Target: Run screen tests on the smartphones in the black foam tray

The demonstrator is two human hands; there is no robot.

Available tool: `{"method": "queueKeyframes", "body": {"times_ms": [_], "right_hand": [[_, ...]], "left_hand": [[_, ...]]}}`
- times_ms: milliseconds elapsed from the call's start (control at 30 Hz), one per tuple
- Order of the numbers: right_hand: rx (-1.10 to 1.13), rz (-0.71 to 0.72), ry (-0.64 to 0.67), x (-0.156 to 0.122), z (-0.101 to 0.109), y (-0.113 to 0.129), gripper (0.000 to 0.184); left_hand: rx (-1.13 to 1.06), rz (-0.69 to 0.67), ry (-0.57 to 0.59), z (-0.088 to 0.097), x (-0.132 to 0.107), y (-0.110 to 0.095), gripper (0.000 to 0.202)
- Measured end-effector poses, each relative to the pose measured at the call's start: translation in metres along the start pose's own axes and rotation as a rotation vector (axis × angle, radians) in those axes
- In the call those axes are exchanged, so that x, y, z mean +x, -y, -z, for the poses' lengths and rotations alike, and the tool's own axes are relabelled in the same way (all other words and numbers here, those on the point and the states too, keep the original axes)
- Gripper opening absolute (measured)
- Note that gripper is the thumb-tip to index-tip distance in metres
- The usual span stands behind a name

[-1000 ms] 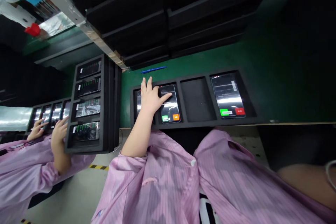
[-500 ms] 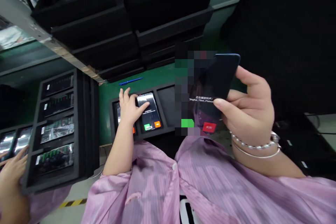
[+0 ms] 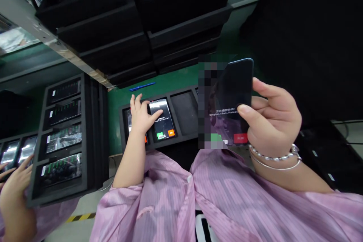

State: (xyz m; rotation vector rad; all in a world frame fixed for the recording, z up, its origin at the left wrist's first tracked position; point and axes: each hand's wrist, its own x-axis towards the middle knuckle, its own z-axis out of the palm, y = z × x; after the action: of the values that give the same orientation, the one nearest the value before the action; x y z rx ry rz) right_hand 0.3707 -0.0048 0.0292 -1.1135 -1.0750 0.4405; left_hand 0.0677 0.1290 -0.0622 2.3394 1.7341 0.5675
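Note:
My right hand [image 3: 272,117] holds up a smartphone [image 3: 235,90] by its right side, thumb on the screen and fingers behind. White text and a red button show on that screen; pixelation covers the phone's left part. In a black foam tray [image 3: 187,138] lies a second smartphone [image 3: 164,121], lit with white text and green and orange buttons. Over its left edge rests my left hand [image 3: 141,117], fingers spread and thumb stretched across the screen. Another phone [image 3: 129,119] in the tray's left slot is mostly hidden behind this hand.
A blue pen [image 3: 142,86] lies on the green table [image 3: 170,78] behind the tray. To the left, stacked foam trays [image 3: 86,136] hold several phones. Another person's hand [image 3: 17,185] is at far left by more phones. Dark trays [image 3: 113,45] are stacked at the back.
The held smartphone has turned slightly and its lower end has moved right, showing more of the tray's vacant slot. My left hand stays over the second phone.

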Motion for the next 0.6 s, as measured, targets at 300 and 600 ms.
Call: {"method": "queueKeyframes", "body": {"times_ms": [300, 600], "right_hand": [[0.044, 0.044, 0.062, 0.001, -0.003, 0.004, 0.052], [0.093, -0.128, 0.053, 0.002, -0.002, -0.004, 0.046]], "left_hand": [[-0.098, -0.055, -0.077, 0.000, -0.001, 0.002, 0.052], [-0.758, 0.021, 0.274, 0.027, -0.029, -0.011, 0.076]]}}
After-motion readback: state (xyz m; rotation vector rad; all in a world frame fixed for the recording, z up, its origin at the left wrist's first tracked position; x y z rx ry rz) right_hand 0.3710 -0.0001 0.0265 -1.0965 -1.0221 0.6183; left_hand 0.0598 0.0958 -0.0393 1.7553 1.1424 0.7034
